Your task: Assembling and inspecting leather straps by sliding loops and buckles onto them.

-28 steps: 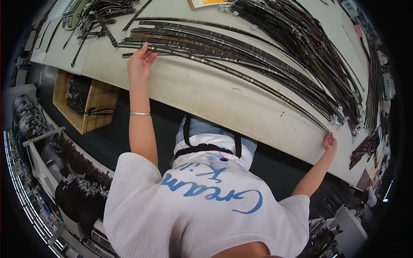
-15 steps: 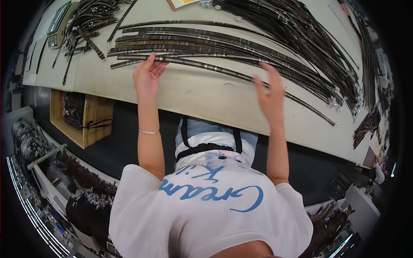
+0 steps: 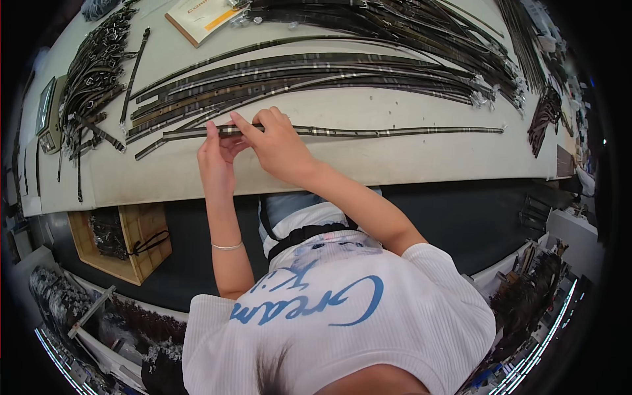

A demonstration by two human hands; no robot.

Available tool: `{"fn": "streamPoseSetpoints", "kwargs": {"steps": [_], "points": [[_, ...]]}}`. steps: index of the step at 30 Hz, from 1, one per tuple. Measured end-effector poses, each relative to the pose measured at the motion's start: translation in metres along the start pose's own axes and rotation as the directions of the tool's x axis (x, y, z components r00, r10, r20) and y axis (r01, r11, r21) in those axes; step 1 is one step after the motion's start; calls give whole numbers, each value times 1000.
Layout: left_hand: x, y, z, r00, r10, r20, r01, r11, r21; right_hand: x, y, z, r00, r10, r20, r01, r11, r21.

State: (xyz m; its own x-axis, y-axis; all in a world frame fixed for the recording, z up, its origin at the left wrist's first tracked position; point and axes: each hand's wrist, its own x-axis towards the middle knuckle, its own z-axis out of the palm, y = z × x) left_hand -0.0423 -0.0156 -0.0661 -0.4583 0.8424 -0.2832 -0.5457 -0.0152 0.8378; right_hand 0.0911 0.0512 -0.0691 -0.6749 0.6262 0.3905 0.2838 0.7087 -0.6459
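Observation:
A long, narrow dark strap (image 3: 395,133) with pale bands lies across the near part of the table, its right part reaching far to the right. My left hand (image 3: 217,158) is closed on it near its left end, thumb up and fingers underneath. Close beside it, my right hand (image 3: 282,148) pinches the same strap from above, the hands almost touching. Just beyond them several similar straps (image 3: 217,99) lie side by side in a loose bundle. The fingertips partly hide the held stretch.
Piles of dark straps with buckles (image 3: 99,79) lie at the left beside a scale (image 3: 47,125). A larger heap (image 3: 421,33) fills the far right, and a box-like board (image 3: 197,18) lies at the back. Below the table's edge stands a wooden crate (image 3: 148,247).
My right hand has moved left along the strap to beside my left hand and now pinches it. The strap lies more level across the view, which has turned.

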Motion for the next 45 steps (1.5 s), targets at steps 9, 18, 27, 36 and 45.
{"fn": "streamPoseSetpoints", "kwargs": {"steps": [9,18,27,36,45], "points": [[31,-6,-14,969,157,191,-242,454,858,-20,0,-74,983,112,-145,-86,981,174],[66,-12,-6,780,305,546,-539,-115,834,-51,13,-81,972,196,-129,-168,966,196],[83,-15,-9,747,328,578,-532,-227,816,-57,11,-78,982,185,-46,-174,967,188],[88,-17,-4,720,377,582,-520,-262,813,-60,12,-80,982,181,-55,-169,968,183],[90,-10,-29,720,321,615,-540,-297,787,-49,8,-82,986,156,-59,-143,972,187]]}}
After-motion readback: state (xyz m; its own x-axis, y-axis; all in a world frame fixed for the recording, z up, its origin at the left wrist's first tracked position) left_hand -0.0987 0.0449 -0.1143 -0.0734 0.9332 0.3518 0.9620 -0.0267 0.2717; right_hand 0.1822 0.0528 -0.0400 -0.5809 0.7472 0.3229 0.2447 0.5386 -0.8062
